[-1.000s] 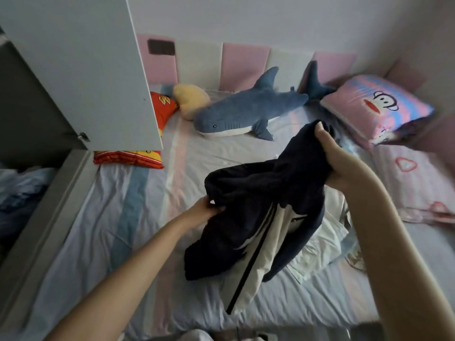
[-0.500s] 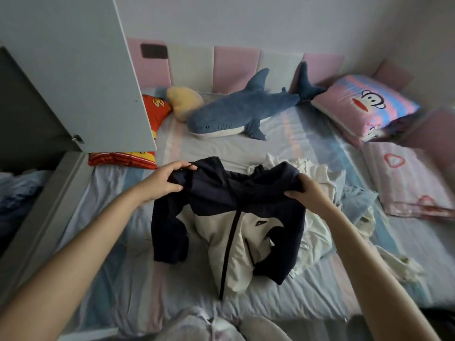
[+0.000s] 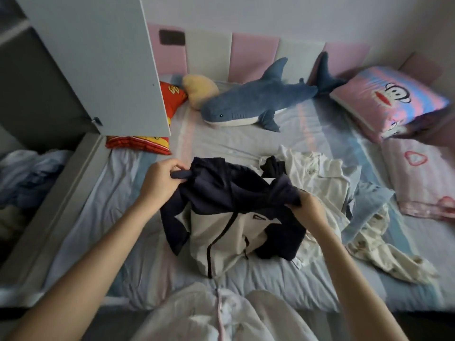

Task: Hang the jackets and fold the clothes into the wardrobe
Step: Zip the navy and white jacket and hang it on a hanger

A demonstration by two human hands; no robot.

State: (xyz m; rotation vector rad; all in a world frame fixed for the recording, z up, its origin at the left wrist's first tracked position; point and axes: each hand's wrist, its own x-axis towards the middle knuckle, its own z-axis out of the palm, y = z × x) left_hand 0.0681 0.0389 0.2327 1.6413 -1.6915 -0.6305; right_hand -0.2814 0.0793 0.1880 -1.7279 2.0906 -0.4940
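Head view: I saw the navy-and-cream jacket (image 3: 231, 217) lying front-up on the bed (image 3: 138, 254), zip running toward me; my left hand (image 3: 161, 180) pinched the dark shoulder on the left; my right hand (image 3: 309, 207) gripped the opposite shoulder, fingers curled into the cloth; the jacket's body lay between and below both hands, overlapping a heap of pale clothes (image 3: 327, 178) on the right.

jacket (image 3: 221, 212): matt cloth | shark toy (image 3: 258, 102): soft plush | wardrobe door (image 3: 98, 57): smooth, possibly painted wood
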